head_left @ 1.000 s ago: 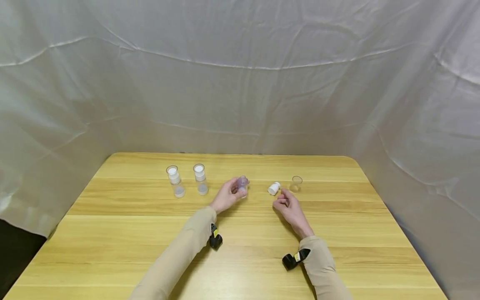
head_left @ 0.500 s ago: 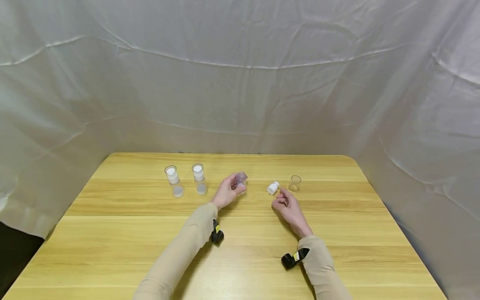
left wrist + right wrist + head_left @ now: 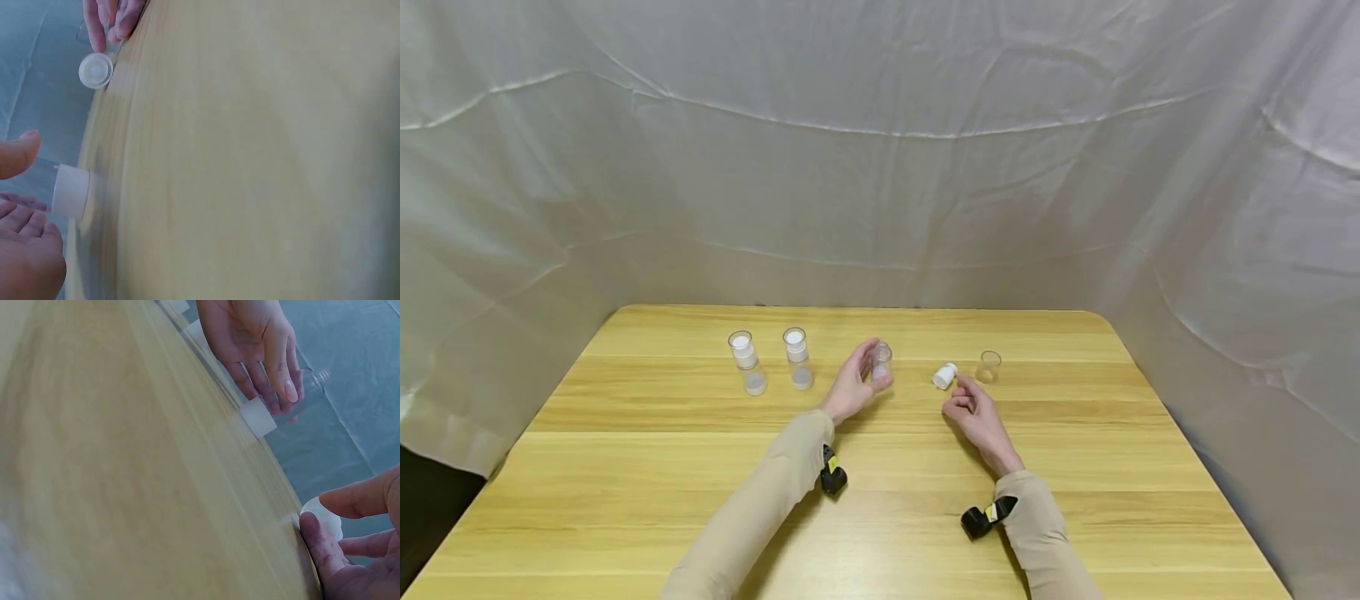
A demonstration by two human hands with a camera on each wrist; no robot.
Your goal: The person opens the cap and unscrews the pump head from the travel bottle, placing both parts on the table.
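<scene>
One clear container (image 3: 882, 358) seems to stand upright near the middle of the far edge of the worktop (image 3: 902, 500); the left hand (image 3: 853, 383) has its fingers loosely spread around it, and a catching finger could tip it over. The right hand (image 3: 985, 421), with fingers bent but holding nothing, is just beside the white bottle (image 3: 944, 377), which lies on its side, so a small push could roll it.

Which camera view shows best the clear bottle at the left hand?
The right wrist view: there the bottle shows its white base, clear body and ridged end. Head: small, partly covered. Left wrist: mainly its base.
</scene>
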